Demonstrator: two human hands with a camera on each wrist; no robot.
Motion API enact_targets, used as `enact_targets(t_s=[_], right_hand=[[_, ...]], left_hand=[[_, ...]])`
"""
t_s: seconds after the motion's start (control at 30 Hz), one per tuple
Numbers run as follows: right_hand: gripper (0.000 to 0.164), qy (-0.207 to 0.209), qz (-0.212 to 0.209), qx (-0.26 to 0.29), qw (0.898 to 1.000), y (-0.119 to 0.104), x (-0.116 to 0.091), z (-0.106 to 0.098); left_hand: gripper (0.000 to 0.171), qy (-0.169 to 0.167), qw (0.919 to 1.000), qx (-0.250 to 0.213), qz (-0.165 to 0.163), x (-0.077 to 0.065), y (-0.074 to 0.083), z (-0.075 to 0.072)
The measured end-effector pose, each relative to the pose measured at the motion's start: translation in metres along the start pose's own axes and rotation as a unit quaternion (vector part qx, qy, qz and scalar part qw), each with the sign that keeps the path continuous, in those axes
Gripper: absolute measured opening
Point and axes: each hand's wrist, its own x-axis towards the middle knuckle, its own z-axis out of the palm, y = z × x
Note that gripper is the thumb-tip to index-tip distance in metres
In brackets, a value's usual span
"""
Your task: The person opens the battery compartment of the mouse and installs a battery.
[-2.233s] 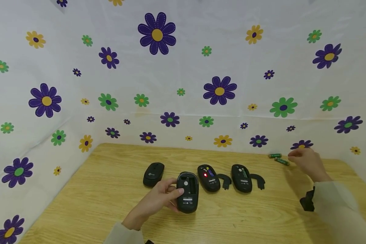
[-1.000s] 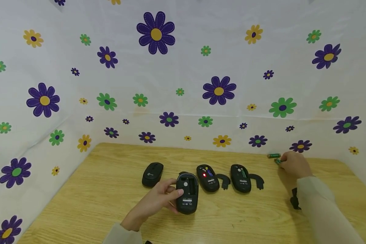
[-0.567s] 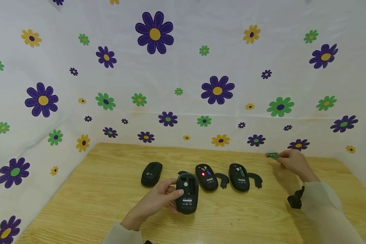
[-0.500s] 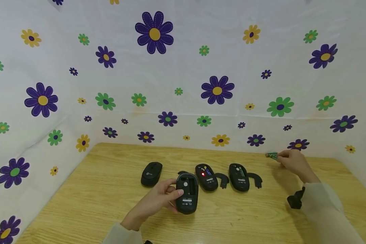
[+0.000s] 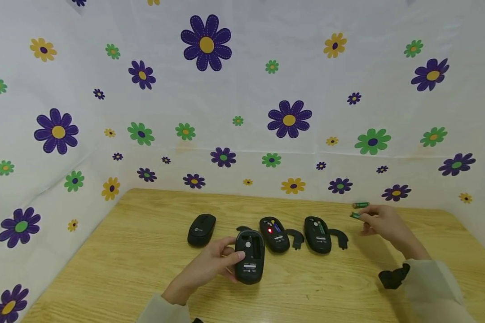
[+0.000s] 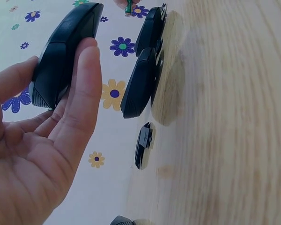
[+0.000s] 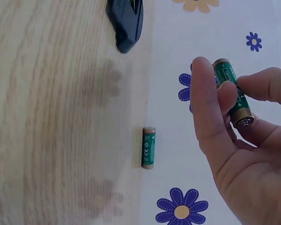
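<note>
My left hand (image 5: 212, 262) grips a black computer mouse (image 5: 249, 269) with its underside toward the head camera. The battery slot in that underside shows dark and bare. In the left wrist view the same mouse (image 6: 61, 56) sits between thumb and fingers, raised above the table. My right hand (image 5: 388, 224) pinches a green battery (image 7: 233, 91) between thumb and fingers, lifted off the wood, its metal end showing in the right wrist view. A second green battery (image 5: 361, 205) lies on the table by the back edge, beyond that hand.
Two overturned mice, one (image 5: 275, 240) with a red light and another (image 5: 318, 242), lie mid-table with batteries in them. Curved black covers (image 5: 296, 238) lie beside them. An upright mouse (image 5: 202, 229) stands left. Behind the wooden table (image 5: 153, 215) hangs a flowered cloth (image 5: 242, 89).
The right hand reached to the two batteries, took hold of one and has lifted it slightly toward me, away from the other. The left hand keeps holding the mouse almost in place.
</note>
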Motion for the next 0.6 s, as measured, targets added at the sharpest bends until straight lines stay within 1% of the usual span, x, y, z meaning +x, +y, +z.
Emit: enact_targets(t_s=[0.1,0.2,0.33,0.47,0.53,0.6], right_hand=[[0.025,0.002,-0.008,0.004,1.000,-0.003,0.000,0.004],[0.023,0.002,-0.010,0.020,1.000,-0.005,-0.002,0.008],[0.020,-0.002,-0.024,0.035,0.999,-0.010,-0.006,0.016],[0.021,-0.023,-0.038,0.075,0.996,-0.016,-0.010,0.024],[0.023,-0.033,-0.037,0.098,0.994,-0.019,-0.013,0.026],[0.024,-0.038,-0.036,0.110,0.993,-0.023,-0.014,0.028]], left_hand=[[0.047,0.001,1.0000,0.002,0.001,0.001,0.000,0.000],[0.046,0.001,1.0000,0.004,0.000,0.001,0.001,0.000],[0.046,0.003,1.0000,0.008,-0.001,0.001,0.002,0.001],[0.046,0.007,0.9999,0.008,-0.005,0.002,0.003,0.003],[0.046,0.010,0.9999,0.007,-0.012,0.002,0.003,0.004],[0.047,0.011,0.9998,0.006,-0.018,0.002,0.002,0.005]])
